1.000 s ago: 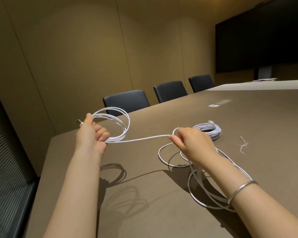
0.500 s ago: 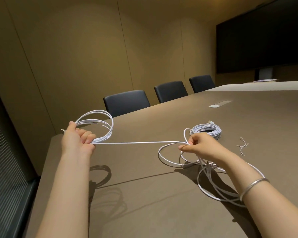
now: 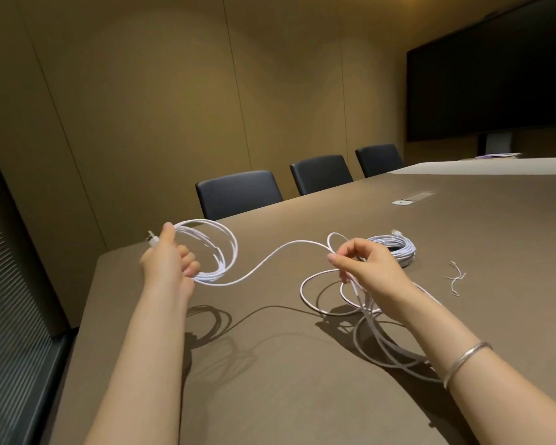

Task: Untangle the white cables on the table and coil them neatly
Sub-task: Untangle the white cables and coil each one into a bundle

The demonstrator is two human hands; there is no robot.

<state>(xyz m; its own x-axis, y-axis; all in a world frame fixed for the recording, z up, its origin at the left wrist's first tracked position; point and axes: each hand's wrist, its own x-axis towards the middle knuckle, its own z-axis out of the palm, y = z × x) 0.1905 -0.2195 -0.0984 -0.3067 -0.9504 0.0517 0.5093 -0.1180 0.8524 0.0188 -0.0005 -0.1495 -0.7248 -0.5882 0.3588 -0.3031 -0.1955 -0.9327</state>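
Cable point(image 3: 270, 261) — slack, left-right (hand-to-hand)

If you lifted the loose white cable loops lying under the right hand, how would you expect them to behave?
The loose white cable loops would probably flop and sag, as the span between the left hand and right hand droops. They overlap, so they may snag. They look light.

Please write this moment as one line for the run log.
left hand: holds coil | right hand: pinches cable | loose loops: on table | finished coil: on table
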